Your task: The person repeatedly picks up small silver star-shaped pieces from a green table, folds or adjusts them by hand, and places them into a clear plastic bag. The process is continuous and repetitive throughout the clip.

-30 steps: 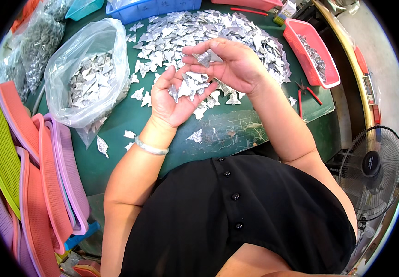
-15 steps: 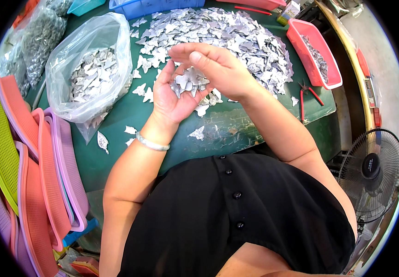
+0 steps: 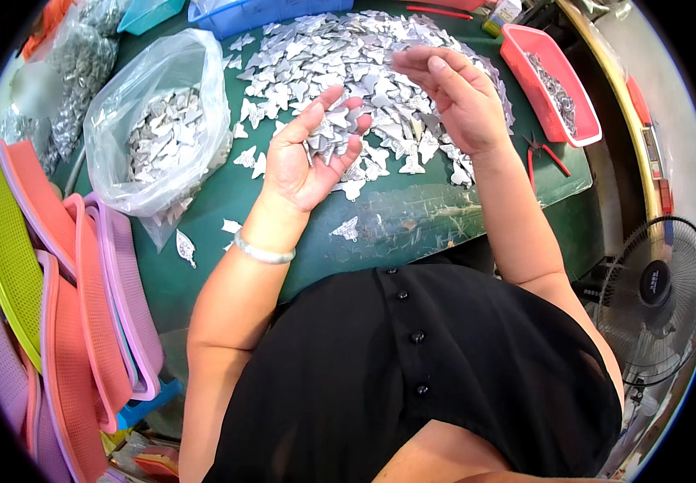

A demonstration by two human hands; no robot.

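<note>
We cup our left hand (image 3: pixel 300 173) around a handful of silver pieces (image 3: pixel 330 137), fingers curled up about them. Our right hand (image 3: pixel 473 109) is over the right part of the loose pile (image 3: pixel 308 60), fingers together and bent, thumb alongside; we cannot tell whether it pinches anything. On our green table (image 3: pixel 400 216), a clear bag (image 3: pixel 105 153) of similar pieces stands left of the pile

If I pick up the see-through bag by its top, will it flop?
Probably: the bag's thin sides look wrinkled and soft. It may feel bottom-heavy, since many metal-looking pieces sit low inside. They'd likely slide, lying loose.
</note>
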